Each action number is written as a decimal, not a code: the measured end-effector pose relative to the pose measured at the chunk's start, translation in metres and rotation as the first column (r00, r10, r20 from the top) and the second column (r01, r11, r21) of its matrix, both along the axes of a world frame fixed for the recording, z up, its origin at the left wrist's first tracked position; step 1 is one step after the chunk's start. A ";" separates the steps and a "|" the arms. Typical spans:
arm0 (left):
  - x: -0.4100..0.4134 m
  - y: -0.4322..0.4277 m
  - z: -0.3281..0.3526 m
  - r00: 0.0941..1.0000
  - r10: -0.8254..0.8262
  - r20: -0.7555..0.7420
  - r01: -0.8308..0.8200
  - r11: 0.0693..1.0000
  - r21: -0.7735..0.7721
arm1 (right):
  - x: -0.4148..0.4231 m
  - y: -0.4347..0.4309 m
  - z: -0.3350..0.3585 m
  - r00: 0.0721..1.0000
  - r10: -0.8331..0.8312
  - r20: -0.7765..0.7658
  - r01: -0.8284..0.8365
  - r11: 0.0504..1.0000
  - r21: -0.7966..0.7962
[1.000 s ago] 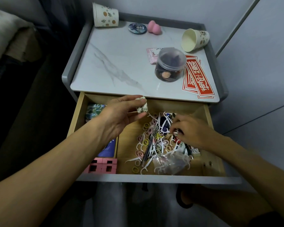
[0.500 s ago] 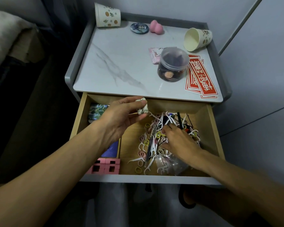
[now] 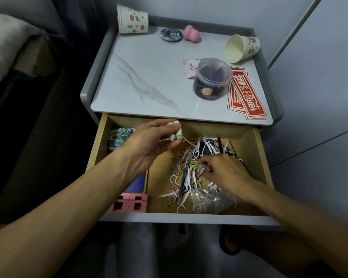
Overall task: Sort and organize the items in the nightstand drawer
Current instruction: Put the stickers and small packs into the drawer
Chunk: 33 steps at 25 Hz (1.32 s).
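The open wooden drawer (image 3: 262,157) holds a jumble of white floss picks (image 3: 184,184) and small coloured hair ties (image 3: 179,155) in its right compartment. My left hand (image 3: 149,147) hovers over the drawer's back edge and pinches a few small patterned rolls (image 3: 175,131) between thumb and fingers. My right hand (image 3: 223,173) is down in the jumble, its fingertips pinching a small pale item (image 3: 201,169) I cannot identify. A clear plastic bag (image 3: 209,199) lies at the drawer's front right.
In the left compartment sit pink blocks (image 3: 131,203), a blue item (image 3: 137,182) and a green patterned roll (image 3: 120,136). On the nightstand top (image 3: 145,73) are two paper cups (image 3: 132,19), a lidded jar (image 3: 212,79), red envelopes (image 3: 247,95), a pink sponge (image 3: 191,33) and a round badge (image 3: 171,34).
My right hand moved left from the right side of the pile to its middle and pinched a small item. My left hand has held the rolls in place.
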<state>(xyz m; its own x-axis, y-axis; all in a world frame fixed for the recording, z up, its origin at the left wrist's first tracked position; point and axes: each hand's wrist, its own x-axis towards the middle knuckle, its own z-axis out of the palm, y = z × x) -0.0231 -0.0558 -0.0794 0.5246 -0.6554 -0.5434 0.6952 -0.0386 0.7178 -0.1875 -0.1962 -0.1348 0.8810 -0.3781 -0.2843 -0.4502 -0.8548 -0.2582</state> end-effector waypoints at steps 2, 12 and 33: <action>0.000 0.000 -0.001 1.000 0.006 -0.001 -0.006 1.000 0.005 | 0.005 0.000 0.002 0.999 -0.011 -0.052 0.012 1.000 0.006; 0.003 0.006 0.001 1.000 0.015 -0.006 -0.015 1.000 0.013 | 0.008 -0.005 -0.003 0.991 0.066 0.116 -0.060 0.996 -0.059; 0.070 0.104 0.031 0.238 -0.695 0.678 -0.133 0.668 0.732 | 0.101 0.127 0.016 0.990 0.078 0.119 -0.136 0.765 0.629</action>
<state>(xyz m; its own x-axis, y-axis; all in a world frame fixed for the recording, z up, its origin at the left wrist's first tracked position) 0.0464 0.0483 -0.0480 0.7350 -0.6590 -0.1597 -0.5200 -0.6990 0.4910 -0.0869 -0.0696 -0.1190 0.9353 -0.0387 -0.3518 -0.3187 -0.5241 -0.7898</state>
